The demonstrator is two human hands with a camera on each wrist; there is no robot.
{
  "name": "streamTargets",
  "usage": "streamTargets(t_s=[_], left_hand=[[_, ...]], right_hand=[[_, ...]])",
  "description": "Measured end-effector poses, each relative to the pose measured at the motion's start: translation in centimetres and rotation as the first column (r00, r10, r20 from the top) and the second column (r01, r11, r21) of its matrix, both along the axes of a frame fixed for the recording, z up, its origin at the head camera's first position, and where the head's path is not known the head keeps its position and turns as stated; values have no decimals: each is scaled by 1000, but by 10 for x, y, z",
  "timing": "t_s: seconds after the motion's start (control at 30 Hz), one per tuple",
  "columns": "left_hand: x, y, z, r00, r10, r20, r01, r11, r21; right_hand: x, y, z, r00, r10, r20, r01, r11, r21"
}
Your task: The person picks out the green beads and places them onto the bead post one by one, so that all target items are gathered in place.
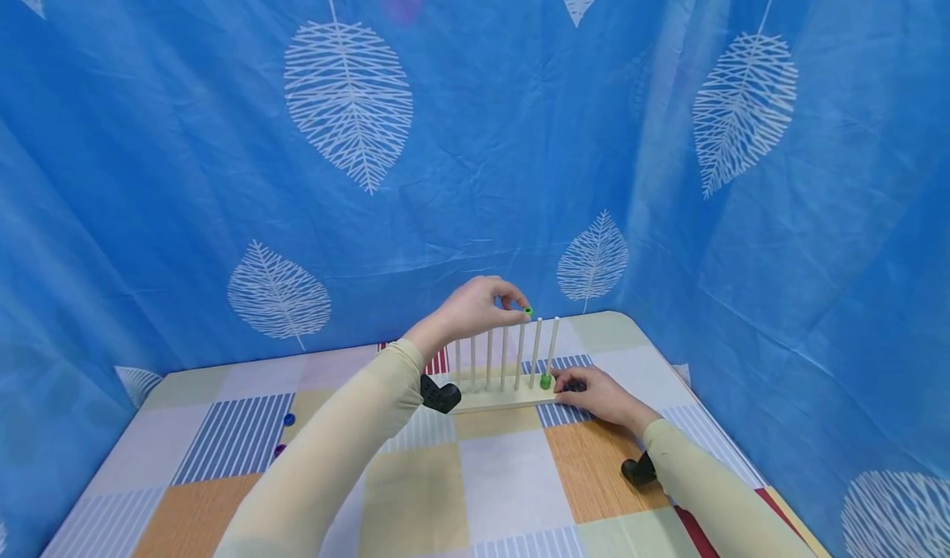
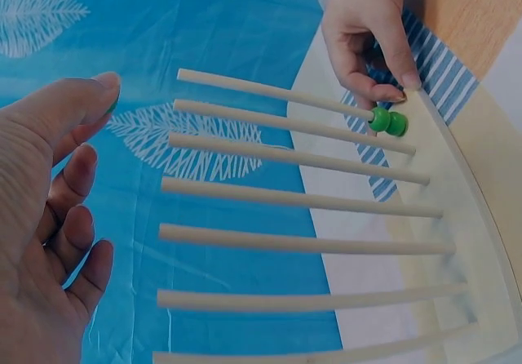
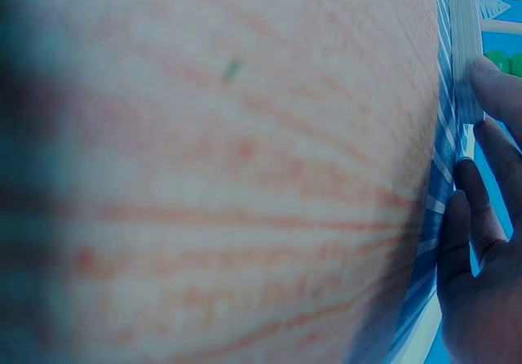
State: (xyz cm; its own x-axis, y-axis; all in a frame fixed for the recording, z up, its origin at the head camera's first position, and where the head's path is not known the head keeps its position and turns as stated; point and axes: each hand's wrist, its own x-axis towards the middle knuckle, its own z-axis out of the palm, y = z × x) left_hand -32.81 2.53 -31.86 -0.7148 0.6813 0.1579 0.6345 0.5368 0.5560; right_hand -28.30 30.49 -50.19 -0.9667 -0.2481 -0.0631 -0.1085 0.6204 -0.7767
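Observation:
A pale wooden peg stand (image 1: 505,397) with several upright rods stands at the far side of the table. My left hand (image 1: 475,307) pinches a small green bead (image 1: 528,311) between thumb and fingertip, up by the rod tops near the right end. In the left wrist view the thumb and fingers of that hand nearly hide the bead. My right hand (image 1: 597,395) holds the right end of the stand's base, thumb (image 2: 400,58) at its edge. Two green beads (image 2: 388,122) sit low on the end rod, close to the right fingers.
A blue bead (image 1: 289,419) and a purple bead (image 1: 279,450) lie on the patchwork tablecloth (image 1: 416,492) at left, the purple one beside the left sleeve. A blue leaf-print curtain (image 1: 475,129) hangs behind the table and along its right side.

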Motion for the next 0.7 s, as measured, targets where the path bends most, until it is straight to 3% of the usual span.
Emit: streamTargets(t_s=[0.37, 0.7], left_hand=[[-3, 17, -3, 999, -31, -41, 30, 999, -18], [-3, 29, -6, 997, -15, -73, 11, 998, -55]], right_hand=[[0, 1, 0, 1000, -5, 4, 5, 1000, -22], [0, 1, -2, 1000, -2, 9, 2, 1000, -29]])
